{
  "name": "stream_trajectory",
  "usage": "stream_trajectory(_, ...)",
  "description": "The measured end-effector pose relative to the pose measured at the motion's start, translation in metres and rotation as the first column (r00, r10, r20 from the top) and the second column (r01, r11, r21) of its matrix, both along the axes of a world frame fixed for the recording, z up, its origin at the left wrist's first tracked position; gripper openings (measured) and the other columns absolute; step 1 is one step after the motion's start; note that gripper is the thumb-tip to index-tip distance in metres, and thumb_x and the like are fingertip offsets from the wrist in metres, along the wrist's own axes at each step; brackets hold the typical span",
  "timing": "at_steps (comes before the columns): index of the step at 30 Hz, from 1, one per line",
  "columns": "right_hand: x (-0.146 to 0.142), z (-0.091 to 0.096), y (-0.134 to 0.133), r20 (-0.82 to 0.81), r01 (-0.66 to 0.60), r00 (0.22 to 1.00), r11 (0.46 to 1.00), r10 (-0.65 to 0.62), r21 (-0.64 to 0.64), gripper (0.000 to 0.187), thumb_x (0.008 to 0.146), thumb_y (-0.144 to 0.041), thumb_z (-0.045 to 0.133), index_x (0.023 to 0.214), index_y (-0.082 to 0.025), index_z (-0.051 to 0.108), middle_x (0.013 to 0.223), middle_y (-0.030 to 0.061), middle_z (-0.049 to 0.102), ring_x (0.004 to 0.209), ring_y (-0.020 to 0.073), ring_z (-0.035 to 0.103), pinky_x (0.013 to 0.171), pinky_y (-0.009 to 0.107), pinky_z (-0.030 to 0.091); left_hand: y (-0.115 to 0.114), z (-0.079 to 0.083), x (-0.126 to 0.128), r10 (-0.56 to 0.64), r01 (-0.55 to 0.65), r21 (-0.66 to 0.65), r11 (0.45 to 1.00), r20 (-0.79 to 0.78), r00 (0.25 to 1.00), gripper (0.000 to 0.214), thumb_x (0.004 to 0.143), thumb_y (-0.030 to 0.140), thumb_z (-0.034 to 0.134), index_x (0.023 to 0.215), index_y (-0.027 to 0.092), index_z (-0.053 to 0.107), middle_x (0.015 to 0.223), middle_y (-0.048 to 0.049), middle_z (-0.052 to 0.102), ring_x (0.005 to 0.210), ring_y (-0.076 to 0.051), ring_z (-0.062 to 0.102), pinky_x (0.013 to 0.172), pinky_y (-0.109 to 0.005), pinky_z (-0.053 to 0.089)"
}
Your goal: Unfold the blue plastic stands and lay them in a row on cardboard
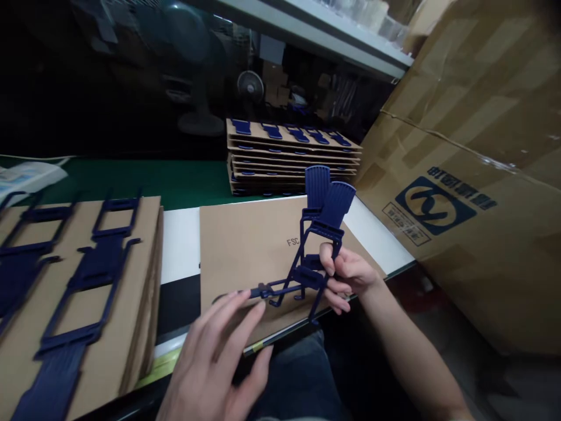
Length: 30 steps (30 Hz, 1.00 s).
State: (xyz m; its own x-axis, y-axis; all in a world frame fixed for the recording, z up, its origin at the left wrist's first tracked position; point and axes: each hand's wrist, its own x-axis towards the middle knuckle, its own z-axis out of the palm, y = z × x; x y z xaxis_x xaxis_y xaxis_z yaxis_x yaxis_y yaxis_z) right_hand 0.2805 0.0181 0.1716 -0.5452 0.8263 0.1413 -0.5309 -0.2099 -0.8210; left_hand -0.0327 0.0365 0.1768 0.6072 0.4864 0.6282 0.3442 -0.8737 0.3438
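Note:
My right hand (346,272) pinches dark blue plastic folding frames (311,276) by their right side, above the front edge of the table. Two ribbed panels, a nearer one (336,204) and a farther one (318,184), stick up from them, and thin legs hang below. A narrow blue part reaches left toward my left hand (219,351). That hand is spread, its thumb well apart, with the fingertips at the end of this part; whether they press on it is unclear. Behind the frames lies a flat cardboard sheet (245,240) printed "FSC".
At left, similar blue frames (99,257) lie on stacked cardboard (144,234). Farther back stands a pile of cardboard layers (293,158) with blue pieces between them. A large carton (477,146) walls off the right side, and a shelf (342,29) hangs overhead.

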Motion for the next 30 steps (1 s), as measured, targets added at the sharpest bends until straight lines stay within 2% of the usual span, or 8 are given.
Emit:
stream_trajectory(4,-0.006,-0.009,0.000,0.031,-0.002,1.000,0.998,0.004,-0.070,0.046,0.096,-0.057,0.057,0.085,-0.023,0.028,0.050,-0.0128,0.046,0.042,0.0152,0.063,0.047,0.028,0.057,0.024,-0.003,0.011,0.070,-0.065,0.099,0.993,-0.046,0.997,0.046,0.090,0.003,0.065,0.134,0.015,0.058,0.120,-0.0092,0.065,0.106,-0.026,0.053,0.090,-0.042,0.039)
stream_trajectory(10,0.022,-0.022,-0.023,0.215,0.042,0.976,0.998,-0.030,-0.053,0.048,0.094,-0.062,0.057,0.086,-0.023,0.030,0.065,0.0019,0.070,0.077,0.0304,0.076,0.054,0.033,0.059,0.023,-0.020,-0.001,-0.091,0.090,0.100,0.991,0.002,0.996,0.046,0.087,-0.011,0.057,0.128,0.009,0.063,0.115,-0.0113,0.065,0.101,-0.022,0.054,0.087,-0.039,0.042)
stream_trajectory(13,0.036,-0.023,-0.036,0.302,0.238,0.929,0.970,-0.213,-0.046,0.057,0.086,-0.068,0.063,0.083,-0.024,0.027,0.065,0.0021,0.071,0.071,0.0300,0.076,0.049,0.032,0.057,0.023,-0.021,-0.007,-0.066,0.066,0.155,0.986,-0.004,0.998,0.048,0.086,-0.011,0.059,0.129,0.009,0.063,0.118,-0.0119,0.065,0.104,-0.022,0.055,0.089,-0.039,0.044)
stream_trajectory(17,0.053,-0.013,-0.041,0.407,0.661,0.700,0.748,-0.587,-0.057,0.064,0.076,-0.074,0.068,0.086,-0.026,0.027,0.054,-0.0085,0.061,0.058,0.0211,0.071,0.046,0.025,0.053,0.025,-0.019,-0.010,0.004,-0.012,0.225,0.974,0.035,0.999,0.044,0.084,-0.010,0.065,0.124,0.007,0.065,0.113,-0.0119,0.068,0.100,-0.020,0.059,0.088,-0.037,0.046)
stream_trajectory(20,0.068,-0.003,-0.032,0.502,0.790,0.557,0.609,-0.662,-0.072,0.060,0.075,-0.071,0.069,0.090,-0.026,0.033,0.047,-0.0131,0.050,0.038,0.0102,0.054,0.036,0.013,0.036,0.023,-0.020,-0.007,0.029,-0.046,0.139,0.989,0.123,0.992,0.044,0.080,-0.012,0.068,0.119,0.008,0.067,0.108,-0.0105,0.069,0.099,-0.018,0.061,0.089,-0.035,0.049)
stream_trajectory(23,0.083,0.001,-0.019,0.601,0.757,0.556,0.649,-0.574,-0.081,0.049,0.079,-0.062,0.068,0.090,-0.023,0.042,0.043,-0.0109,0.048,0.031,0.0063,0.040,0.032,0.012,0.028,0.021,-0.029,0.001,0.171,-0.137,-0.147,0.980,0.245,0.954,0.024,0.088,0.007,0.070,0.109,0.018,0.068,0.102,-0.0028,0.068,0.092,-0.012,0.063,0.089,-0.027,0.050)
stream_trajectory(27,0.092,0.003,0.002,0.755,0.636,0.545,0.767,-0.366,-0.088,0.038,0.086,-0.053,0.066,0.091,-0.016,0.055,0.049,0.0007,0.062,0.031,0.0074,0.042,0.030,0.015,0.026,0.026,-0.049,0.009,0.425,-0.244,-0.568,0.786,0.210,0.880,0.023,0.089,0.043,0.071,0.108,0.030,0.068,0.104,0.0047,0.071,0.093,-0.013,0.068,0.089,-0.023,0.051)
stream_trajectory(30,0.090,0.007,0.016,0.838,0.534,0.493,0.841,-0.232,-0.081,0.035,0.088,-0.049,0.066,0.094,-0.014,0.060,0.048,0.0013,0.061,0.031,0.0078,0.042,0.030,0.016,0.026,0.034,-0.060,0.009,0.479,-0.291,-0.646,0.706,0.132,0.868,0.037,0.085,0.052,0.070,0.114,0.030,0.064,0.104,0.0036,0.071,0.093,-0.015,0.069,0.088,-0.025,0.053)
